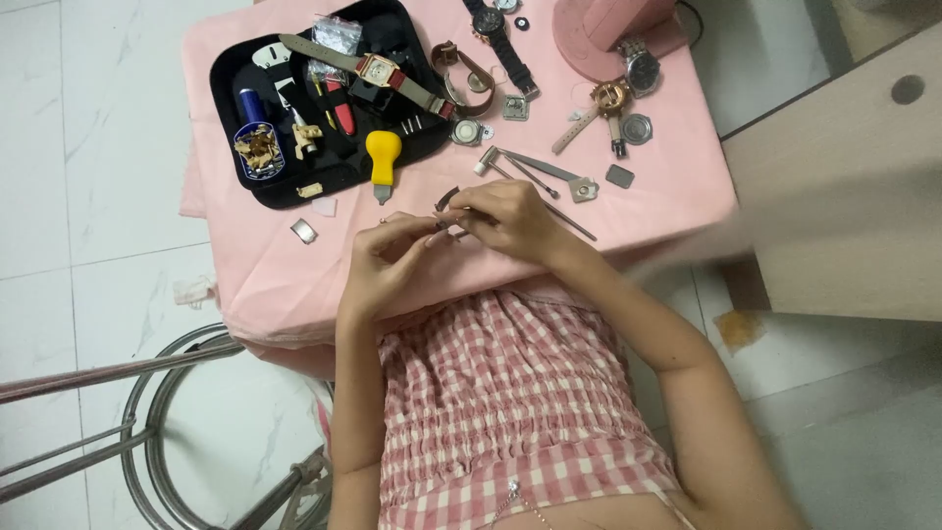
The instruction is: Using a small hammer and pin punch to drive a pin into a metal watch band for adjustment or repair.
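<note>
Pink-and-white checked smocked top [520, 393], bare arms

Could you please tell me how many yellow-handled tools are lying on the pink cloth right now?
1: the yellow-handled tool lies at the black tray's lower right edge, just beyond the left hand. Others could be hidden among the tray's clutter.

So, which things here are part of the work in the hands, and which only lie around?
In hand:
- left hand and right hand, pinching a small dark watch part between them

Lying about:
- black tool tray
- yellow-handled tool
- square watch with strap
- black wristwatch
- small hammer
- pink cloth
- pink stand
</note>
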